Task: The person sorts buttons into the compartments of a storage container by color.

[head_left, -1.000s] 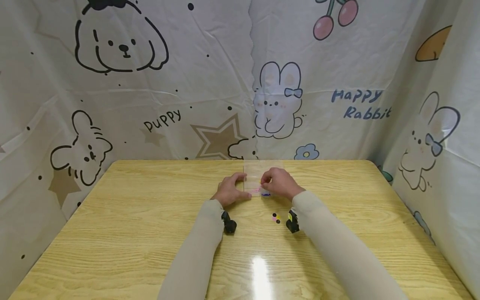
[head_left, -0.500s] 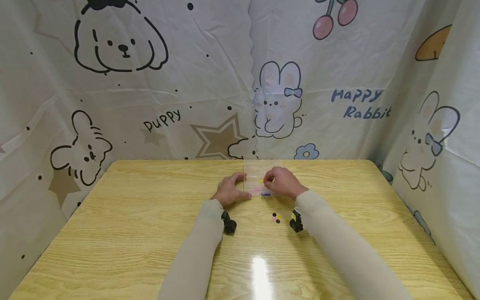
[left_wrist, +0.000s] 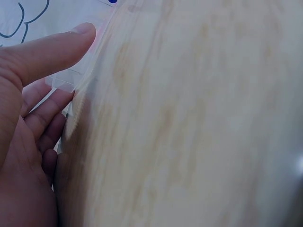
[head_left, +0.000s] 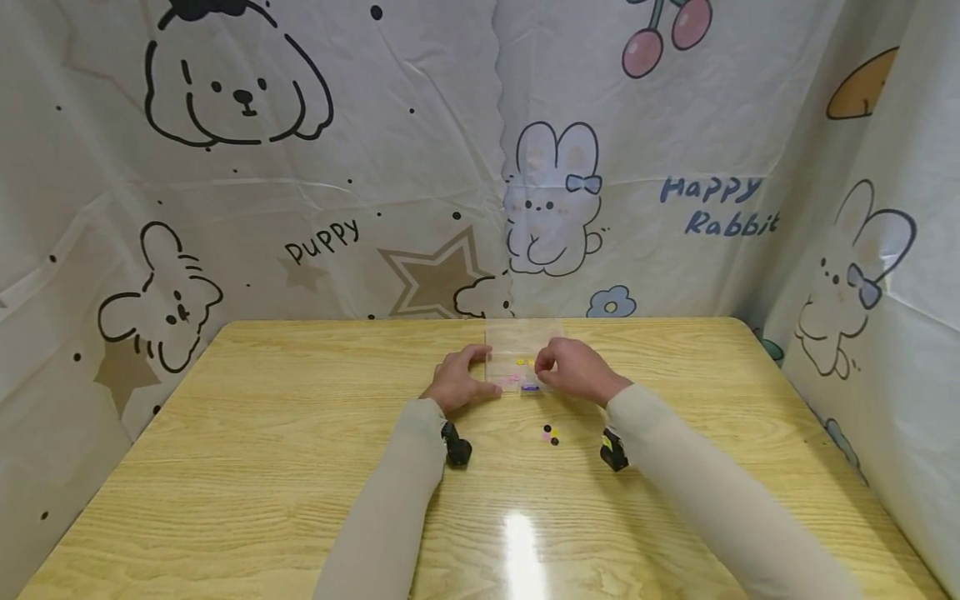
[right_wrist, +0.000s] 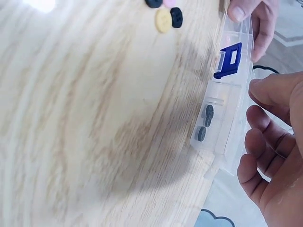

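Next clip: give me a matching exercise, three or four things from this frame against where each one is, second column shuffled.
Things:
1. left hand
2. right hand
3. loose buttons
4. blue clasp

Places:
A. on the bare table, nearer the person than the box
B. at the clear box's left edge
C. on the box's front wall
D. over the box's right part

Pairs: 1-B, 2-D, 3-A, 4-C

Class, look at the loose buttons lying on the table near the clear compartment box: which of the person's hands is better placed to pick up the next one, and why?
Probably the right hand. The loose buttons lie on the table on its side, just below it, and it hovers over the clear box holding nothing. The left hand rests against the box's left edge, steadying it.
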Available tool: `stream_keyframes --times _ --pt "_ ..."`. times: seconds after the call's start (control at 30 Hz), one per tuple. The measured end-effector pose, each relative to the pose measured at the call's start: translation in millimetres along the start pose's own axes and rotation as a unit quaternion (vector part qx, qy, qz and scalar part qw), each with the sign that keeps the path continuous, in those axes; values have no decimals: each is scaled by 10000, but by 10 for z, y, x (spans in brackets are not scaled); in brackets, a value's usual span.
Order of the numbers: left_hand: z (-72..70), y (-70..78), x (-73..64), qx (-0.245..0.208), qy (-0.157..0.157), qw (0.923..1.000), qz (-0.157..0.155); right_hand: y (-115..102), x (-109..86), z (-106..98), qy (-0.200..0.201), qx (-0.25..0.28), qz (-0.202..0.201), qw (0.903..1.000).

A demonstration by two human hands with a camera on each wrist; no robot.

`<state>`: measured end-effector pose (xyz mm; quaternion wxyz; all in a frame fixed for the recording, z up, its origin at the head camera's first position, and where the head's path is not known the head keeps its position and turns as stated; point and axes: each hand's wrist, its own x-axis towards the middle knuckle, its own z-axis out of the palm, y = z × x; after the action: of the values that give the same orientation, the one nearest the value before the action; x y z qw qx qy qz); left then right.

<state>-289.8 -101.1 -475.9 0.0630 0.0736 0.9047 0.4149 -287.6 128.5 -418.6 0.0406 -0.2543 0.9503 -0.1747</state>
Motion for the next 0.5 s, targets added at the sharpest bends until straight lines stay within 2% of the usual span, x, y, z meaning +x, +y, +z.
stream_keyframes --times 0.5 --pt "-16 2 -23 -19 -24 10000 35 5 -247 -12 -20 -49 -542 9985"
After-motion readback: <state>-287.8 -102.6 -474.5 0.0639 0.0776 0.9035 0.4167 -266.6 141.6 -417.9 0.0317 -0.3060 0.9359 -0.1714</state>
